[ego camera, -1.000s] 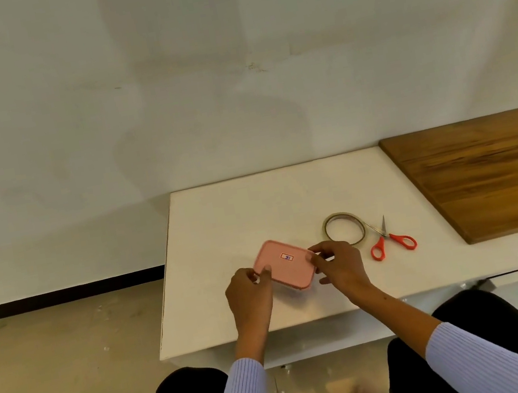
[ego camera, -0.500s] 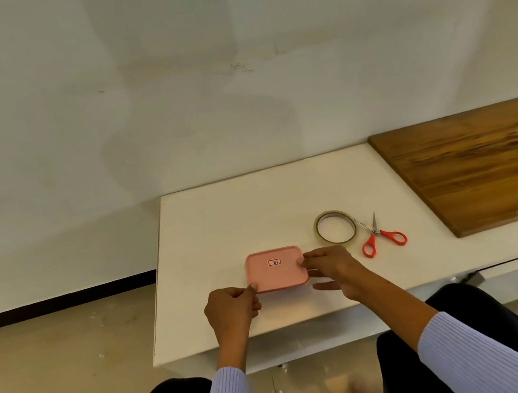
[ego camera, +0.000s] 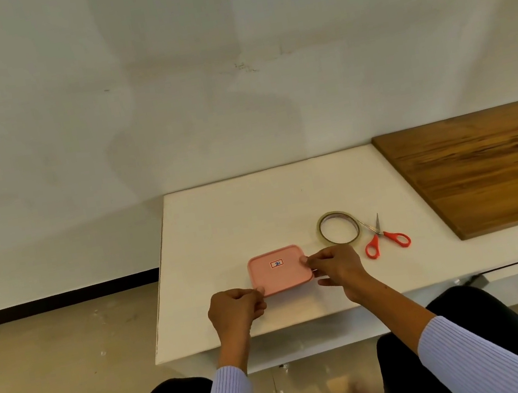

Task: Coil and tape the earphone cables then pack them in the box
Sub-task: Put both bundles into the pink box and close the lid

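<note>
A pink box [ego camera: 279, 270] with its lid on and a small sticker on top lies flat on the white table [ego camera: 252, 204] near the front edge. My left hand [ego camera: 236, 309] pinches its front left corner. My right hand [ego camera: 334, 268] grips its right edge with thumb and fingers. A roll of clear tape [ego camera: 338, 227] lies just behind my right hand. Red-handled scissors [ego camera: 384, 238] lie to the right of the roll, touching it. No earphone cable shows; the box's inside is hidden.
A brown wooden board [ego camera: 487, 163] covers the table's right part. A pale wall rises behind the table. The floor lies to the left, past the table's left edge. My knees sit under the front edge.
The pink box was tilted at an angle and now lies square to the table's front edge. Both hands stayed on it, shifting to its left corner and right edge.
</note>
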